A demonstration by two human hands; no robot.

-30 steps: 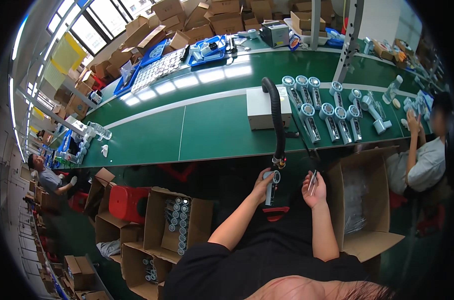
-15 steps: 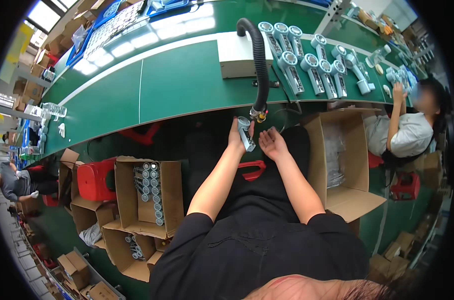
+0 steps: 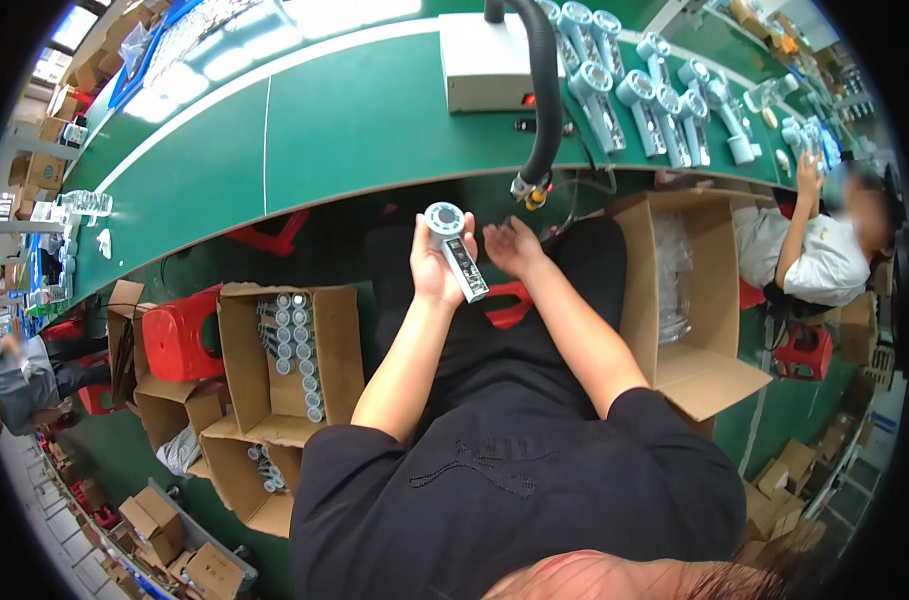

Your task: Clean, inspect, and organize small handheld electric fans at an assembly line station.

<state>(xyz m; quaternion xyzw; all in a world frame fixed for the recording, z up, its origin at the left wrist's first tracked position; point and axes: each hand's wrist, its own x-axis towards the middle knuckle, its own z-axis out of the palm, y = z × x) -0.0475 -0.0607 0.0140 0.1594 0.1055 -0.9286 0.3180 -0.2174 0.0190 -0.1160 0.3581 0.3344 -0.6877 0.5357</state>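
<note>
My left hand (image 3: 433, 262) is closed around a pale blue handheld device housing (image 3: 462, 265) with a round vented head and a straight handle. Its handle is uncovered on the upper side, showing a dark circuit board. Close to its right, my right hand (image 3: 513, 248) is half curled with the fingers apart, and I see nothing in it. Just above that hand hangs the metal-and-yellow nozzle (image 3: 532, 193) of a black corrugated hose (image 3: 545, 110).
Several similar housings (image 3: 638, 92) stand on the green bench (image 3: 355, 120) beside a white box unit (image 3: 480, 90). Open cartons flank me: one with housings (image 3: 340, 350) left, one with clear plastic bags (image 3: 640, 280) right. A co-worker (image 3: 810, 240) sits at right.
My left hand has moved left and toward me, turning the housing so its round face and circuit board show more. My right hand has shifted left, its palm less upturned. The view has tilted.
</note>
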